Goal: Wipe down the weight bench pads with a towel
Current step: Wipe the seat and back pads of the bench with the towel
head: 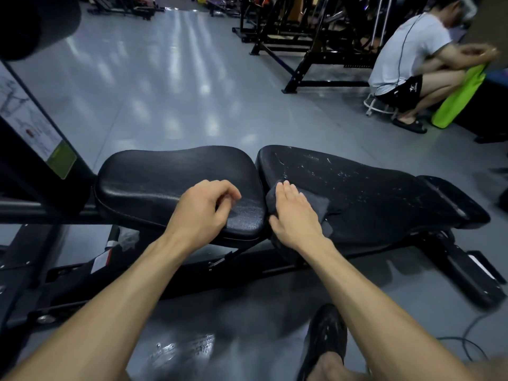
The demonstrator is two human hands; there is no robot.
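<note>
A black weight bench lies across the view, with a seat pad (165,177) on the left and a long, scuffed back pad (371,193) on the right. A dark grey towel (316,200) lies on the back pad's near-left end, beside the gap between the pads. My right hand (295,213) presses flat on the towel with straight fingers. My left hand (204,207) rests on the seat pad's right end, fingers loosely curled and holding nothing.
The bench frame (247,262) runs below the pads, with a black upright (41,138) at the left. A person (406,67) crouches at the right by a green bag (459,97). Black racks (302,45) stand behind. My shoe (327,336) is on the grey floor, a cable (467,342) beside it.
</note>
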